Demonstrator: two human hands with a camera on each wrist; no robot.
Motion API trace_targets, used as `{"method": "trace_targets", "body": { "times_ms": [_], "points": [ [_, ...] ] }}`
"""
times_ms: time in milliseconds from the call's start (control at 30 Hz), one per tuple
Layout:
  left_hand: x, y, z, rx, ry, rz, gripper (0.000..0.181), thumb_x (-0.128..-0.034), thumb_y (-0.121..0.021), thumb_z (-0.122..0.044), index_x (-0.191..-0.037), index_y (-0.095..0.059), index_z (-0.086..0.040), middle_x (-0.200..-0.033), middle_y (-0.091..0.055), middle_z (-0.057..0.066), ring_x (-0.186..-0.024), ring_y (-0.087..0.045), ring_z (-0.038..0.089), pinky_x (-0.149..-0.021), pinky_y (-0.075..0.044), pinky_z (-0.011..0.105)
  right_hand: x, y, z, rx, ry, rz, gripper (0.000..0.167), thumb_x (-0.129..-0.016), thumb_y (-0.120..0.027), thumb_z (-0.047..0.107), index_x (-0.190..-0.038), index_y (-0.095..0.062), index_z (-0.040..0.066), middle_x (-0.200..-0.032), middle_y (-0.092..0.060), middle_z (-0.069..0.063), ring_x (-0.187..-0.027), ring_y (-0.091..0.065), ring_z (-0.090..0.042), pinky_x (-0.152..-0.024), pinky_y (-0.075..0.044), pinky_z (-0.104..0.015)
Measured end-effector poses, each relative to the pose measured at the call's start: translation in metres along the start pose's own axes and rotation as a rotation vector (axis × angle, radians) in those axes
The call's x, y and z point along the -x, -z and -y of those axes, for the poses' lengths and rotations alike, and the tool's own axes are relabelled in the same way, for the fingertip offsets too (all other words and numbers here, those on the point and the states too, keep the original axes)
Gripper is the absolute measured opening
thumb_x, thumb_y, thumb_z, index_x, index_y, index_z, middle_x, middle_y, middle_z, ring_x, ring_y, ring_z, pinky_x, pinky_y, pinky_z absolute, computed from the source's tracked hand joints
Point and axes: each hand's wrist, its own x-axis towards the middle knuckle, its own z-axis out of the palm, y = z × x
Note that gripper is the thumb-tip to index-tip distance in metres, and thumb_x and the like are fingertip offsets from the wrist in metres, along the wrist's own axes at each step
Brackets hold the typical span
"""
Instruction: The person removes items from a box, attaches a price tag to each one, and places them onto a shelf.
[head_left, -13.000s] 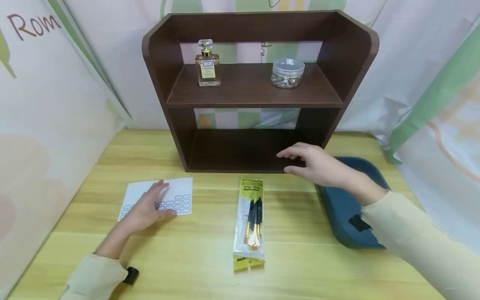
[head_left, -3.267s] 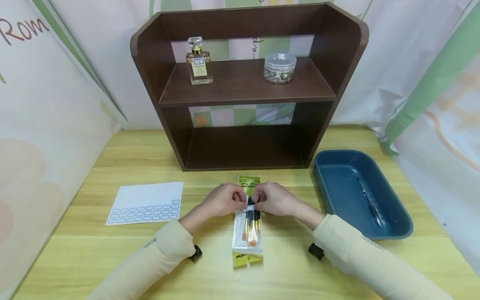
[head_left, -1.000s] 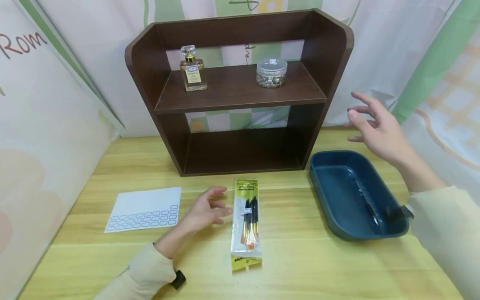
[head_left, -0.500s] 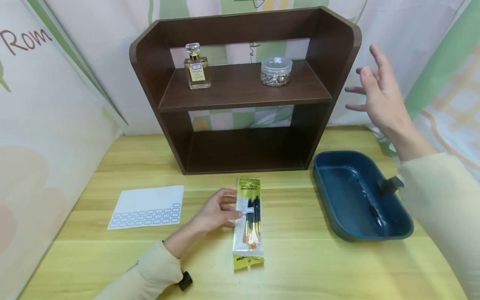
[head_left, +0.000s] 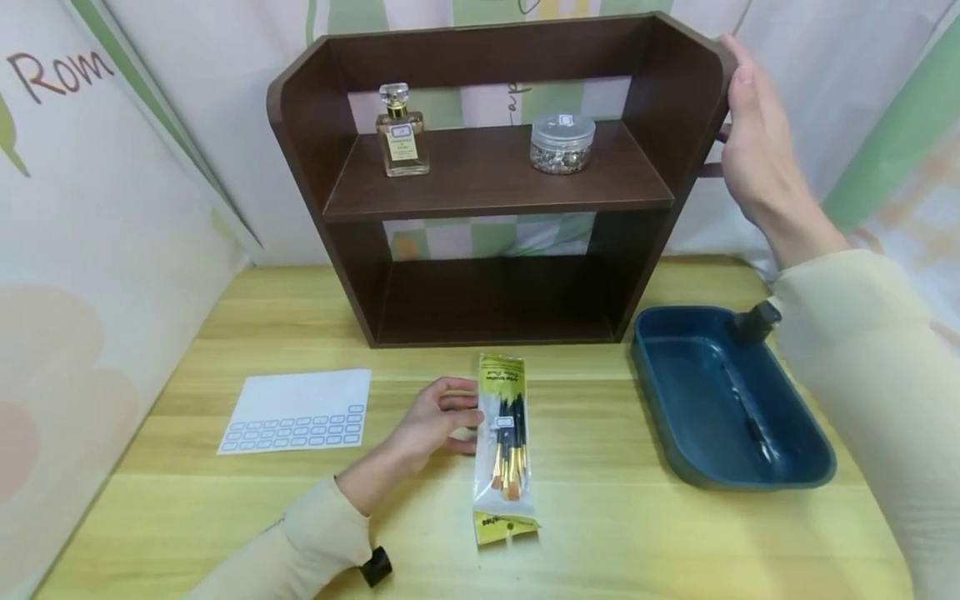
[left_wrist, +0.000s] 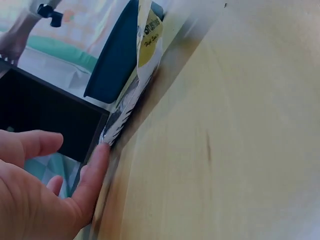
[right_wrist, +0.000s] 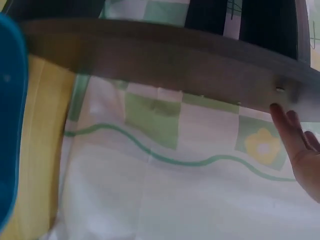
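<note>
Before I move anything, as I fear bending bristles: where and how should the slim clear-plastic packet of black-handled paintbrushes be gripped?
Probably from the left, pinching the packet by its left edge, beside the black handles: it is thin, the tan bristles lie toward the near end, and the left hand is at that edge.

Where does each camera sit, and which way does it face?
Head: worn on the head, facing forward and down at the shelf and brush pack; left hand, right hand and sleeves show.
Left wrist: on that wrist, looking past the left hand at the brush pack; the right hand shows at upper left.
Right wrist: on that wrist, looking along the shelf's outer side; the right hand shows at right.
Shared: head and left wrist both show the brush pack.
</note>
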Motion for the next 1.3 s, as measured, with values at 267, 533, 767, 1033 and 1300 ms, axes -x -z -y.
{"method": "trace_targets", "body": {
  "times_ms": [267, 533, 767, 1033, 1300],
  "points": [
    [-0.012, -0.005, -0.003, -0.023, 0.013, -0.032, 0.050, -0.0905, -0.066, 0.007, -0.137, -0.048, 0.001, -0.126, -0.060, 0.022, -0.094, -0.068, 0.031, -0.069, -0.061, 0.044, -0.006, -0.002, -0.002, -0.026, 0.088, -0.076, 0.047, -0.109, -0.023, 0.039, -0.155, -0.029, 0.046, -0.152, -0.040, 0.002, -0.124, -0.050, -0.027, -0.083, -0.049, -0.033],
    [-0.024, -0.010, -0.001, -0.072, 0.019, -0.089, 0.047, -0.0884, -0.068, 0.008, -0.132, -0.053, -0.001, -0.118, -0.062, 0.019, -0.084, -0.067, 0.029, -0.064, -0.061, 0.042, -0.010, -0.009, 0.001, -0.144, 0.154, -0.062, 0.041, -0.109, -0.030, 0.038, -0.142, -0.053, 0.036, -0.122, -0.056, -0.006, -0.101, -0.053, -0.022, -0.065, -0.051, -0.031],
    [-0.027, -0.015, 0.000, -0.044, 0.011, -0.131, 0.053, -0.0870, -0.065, 0.012, -0.137, -0.052, -0.001, -0.115, -0.062, 0.019, -0.083, -0.066, 0.028, -0.061, -0.061, 0.040, -0.011, -0.016, -0.002, -0.128, 0.295, -0.122, 0.041, -0.108, -0.029, 0.031, -0.138, -0.057, 0.027, -0.122, -0.060, -0.005, -0.106, -0.053, -0.018, -0.090, -0.037, -0.030],
    [-0.025, -0.013, -0.001, 0.022, 0.014, -0.131, 0.048, -0.0891, -0.061, 0.012, -0.136, -0.056, 0.000, -0.115, -0.062, 0.017, -0.085, -0.065, 0.024, -0.066, -0.061, 0.036, -0.011, -0.017, -0.006, -0.225, 0.313, -0.151, 0.039, -0.107, -0.034, 0.028, -0.136, -0.060, 0.023, -0.122, -0.060, -0.007, -0.105, -0.054, -0.019, -0.090, -0.038, -0.025],
    [-0.023, -0.008, -0.016, 0.108, -0.026, -0.128, 0.048, -0.0890, -0.058, 0.015, -0.135, -0.056, 0.003, -0.112, -0.061, 0.017, -0.084, -0.065, 0.024, -0.066, -0.061, 0.035, -0.013, -0.019, -0.009, -0.390, 0.312, -0.141, 0.036, -0.108, -0.037, 0.025, -0.132, -0.062, 0.018, -0.119, -0.061, -0.013, -0.096, -0.057, -0.021, -0.079, -0.044, -0.025]
  ]
}}
